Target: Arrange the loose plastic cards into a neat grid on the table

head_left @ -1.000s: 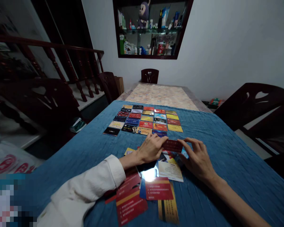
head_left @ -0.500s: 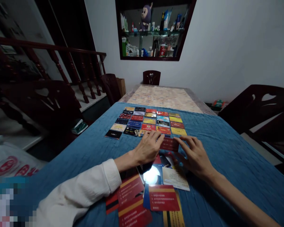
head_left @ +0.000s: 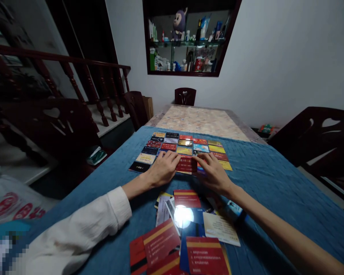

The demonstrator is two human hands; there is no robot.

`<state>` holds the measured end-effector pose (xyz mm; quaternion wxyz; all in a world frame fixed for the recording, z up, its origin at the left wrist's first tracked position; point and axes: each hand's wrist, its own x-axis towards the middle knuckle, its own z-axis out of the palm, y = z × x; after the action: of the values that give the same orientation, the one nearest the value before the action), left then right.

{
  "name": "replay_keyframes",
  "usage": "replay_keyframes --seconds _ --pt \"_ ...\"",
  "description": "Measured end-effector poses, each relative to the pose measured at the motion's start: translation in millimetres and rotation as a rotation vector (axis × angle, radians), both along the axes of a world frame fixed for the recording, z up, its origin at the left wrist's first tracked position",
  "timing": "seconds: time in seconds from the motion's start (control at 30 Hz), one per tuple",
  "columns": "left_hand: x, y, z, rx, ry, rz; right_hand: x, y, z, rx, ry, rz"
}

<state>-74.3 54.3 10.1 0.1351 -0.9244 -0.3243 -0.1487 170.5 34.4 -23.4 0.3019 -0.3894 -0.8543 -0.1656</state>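
My left hand (head_left: 162, 170) and my right hand (head_left: 213, 173) hold a dark red card (head_left: 186, 164) by its two ends, low over the near row of a grid of cards (head_left: 172, 144) laid out on the blue cloth (head_left: 275, 183). The fingers of both hands are pinched on the card's edges. A loose pile of cards (head_left: 186, 225) lies nearer to me, with a bright glare spot on one of them.
The bare patterned tabletop (head_left: 202, 122) lies beyond the cloth. Dark wooden chairs stand at the far end (head_left: 185, 96), on the left (head_left: 57, 122) and on the right (head_left: 321, 133). A stair railing (head_left: 83, 76) runs at the left. A wall cabinet (head_left: 186, 36) holds bottles and a toy.
Both hands have carried the dark red card away from me, from above the loose pile to the near row of the card grid.
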Motion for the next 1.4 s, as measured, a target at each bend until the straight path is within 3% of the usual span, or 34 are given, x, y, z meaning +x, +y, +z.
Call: replay_keyframes --seconds 0.4,0.67,1.0,1.4 --pt "-32.4 64.8 15.7 -0.145 -0.003 0.067 -30.8 78.4 0.3 -0.102 0.118 0.113" --pt "-37.1 110.4 17.6 -0.229 0.0 0.132 -47.4 121.1 -1.3 -0.245 0.148 0.017" --pt "-37.2 146.8 -0.9 -0.262 0.039 0.18 -56.6 147.2 -12.4 -0.365 0.091 -0.098" --pt "-29.6 157.2 -6.9 -0.32 0.171 0.214 -64.3 152.0 -13.3 -0.473 -0.028 -0.233"
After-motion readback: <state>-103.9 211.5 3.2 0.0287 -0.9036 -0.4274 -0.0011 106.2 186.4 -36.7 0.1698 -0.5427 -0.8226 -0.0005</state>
